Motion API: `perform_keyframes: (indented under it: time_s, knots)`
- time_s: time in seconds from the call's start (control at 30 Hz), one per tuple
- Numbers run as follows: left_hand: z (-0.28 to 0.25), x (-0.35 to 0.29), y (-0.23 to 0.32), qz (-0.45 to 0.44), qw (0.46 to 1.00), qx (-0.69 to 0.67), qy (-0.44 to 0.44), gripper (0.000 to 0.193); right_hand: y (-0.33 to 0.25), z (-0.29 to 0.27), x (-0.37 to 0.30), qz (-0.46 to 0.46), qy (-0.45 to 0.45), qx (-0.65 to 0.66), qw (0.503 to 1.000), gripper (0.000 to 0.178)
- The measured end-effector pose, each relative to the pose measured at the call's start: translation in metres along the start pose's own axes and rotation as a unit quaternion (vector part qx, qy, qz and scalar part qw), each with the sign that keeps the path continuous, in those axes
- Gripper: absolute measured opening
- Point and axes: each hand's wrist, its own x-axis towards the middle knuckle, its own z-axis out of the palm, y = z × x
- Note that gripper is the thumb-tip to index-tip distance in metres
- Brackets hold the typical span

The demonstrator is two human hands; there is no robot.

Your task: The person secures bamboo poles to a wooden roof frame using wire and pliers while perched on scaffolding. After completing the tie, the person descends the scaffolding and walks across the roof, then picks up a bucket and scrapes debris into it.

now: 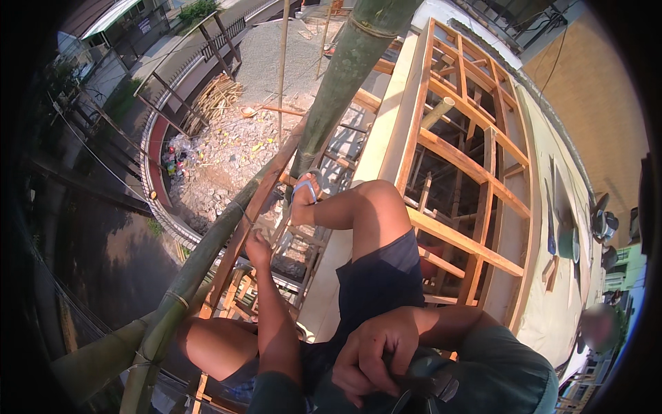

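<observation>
My left hand (258,248) is closed beside a reddish wooden beam (238,257), pinching what looks like a thin tie wire (243,212). That wire runs up to a long green bamboo pole (215,238) lying slantwise along the beam. My right hand (376,355) is in front of my body with its fingers curled. Near its fingertips, at the lower edge, is a dark object with a metal end (448,390), whose kind I cannot make out. Whether the right hand grips it is hidden.
A thick bamboo post (338,90) rises past my sandalled foot (305,190). On the right lies a wooden grid frame (476,172) with open gaps. Far below are rubble (227,155), a pile of sticks (215,102) and a curved wall (148,159). Tools (552,217) rest on the right-hand slab.
</observation>
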Motion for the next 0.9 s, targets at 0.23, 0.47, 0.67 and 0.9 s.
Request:
perform_keyframes:
  time_s: [0.23,0.47,0.67,0.9]
  knots:
    - [-0.016,-0.018,0.038,-0.002,0.999,-0.047,-0.008,0.027,-0.035,-0.006,-0.021,0.051,-0.04,-0.239,0.969,0.026]
    - [-0.022,-0.018,0.028,0.025,0.986,0.157,0.058,0.028,-0.022,0.019,0.019,-0.14,-0.037,0.015,0.989,0.019]
    - [-0.026,-0.033,0.059,-0.02,0.98,0.189,0.063,0.025,-0.047,0.038,0.035,-0.279,0.125,0.258,0.917,0.01]
    - [-0.015,-0.012,0.004,-0.111,0.923,-0.339,-0.145,0.046,-0.071,-0.029,-0.049,-0.237,0.395,0.199,0.865,0.027]
